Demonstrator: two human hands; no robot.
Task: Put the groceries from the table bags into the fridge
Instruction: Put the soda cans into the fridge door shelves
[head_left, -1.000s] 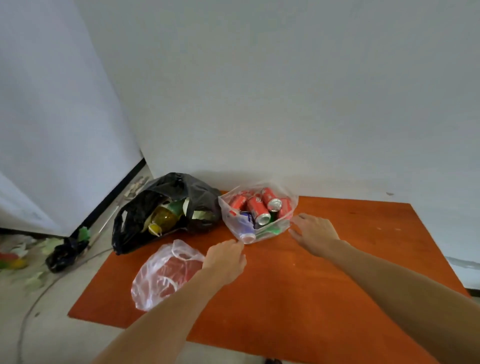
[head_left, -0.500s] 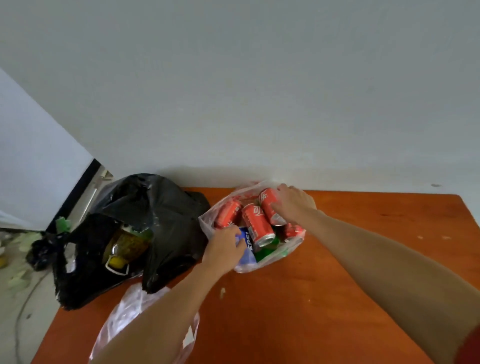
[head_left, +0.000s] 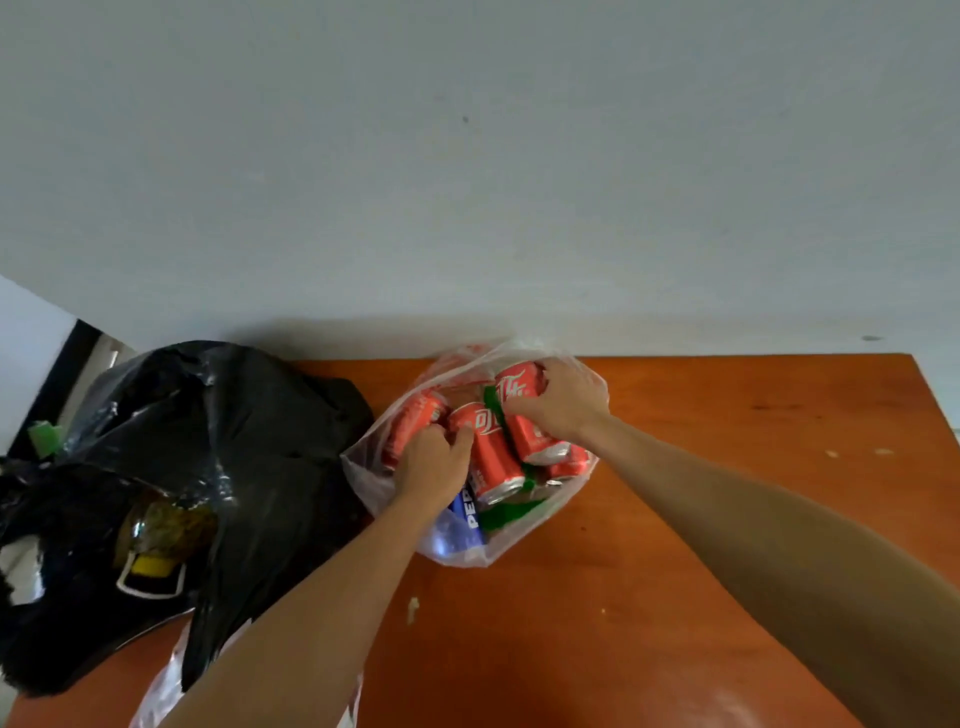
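A grey wall (head_left: 467, 182) is filling the far half of the view, and an orange table (head_left: 701, 545) is sitting against it. A black bag (head_left: 260, 441) is slumping on the left of the table, showing a bottle (head_left: 166, 530) of yellowish liquid with a yellow cap. A crumpled clear bag (head_left: 166, 691) is peeking out from under its near edge. Just to the right, touching the black bag, a clear bag of cans (head_left: 457, 553) is lying open near the far edge. Both arms are reaching into it. The right hand (head_left: 563, 405) is curling its fingers round the right red can (head_left: 530, 441), gripping it. The left hand (head_left: 434, 460) is bending its fingers down between the left red can (head_left: 413, 421) and the middle red can (head_left: 491, 457), thumb lying on the middle one; whether it is gripping either is unclear. A blue can (head_left: 467, 512) and a green can (head_left: 509, 514) are lying beneath.
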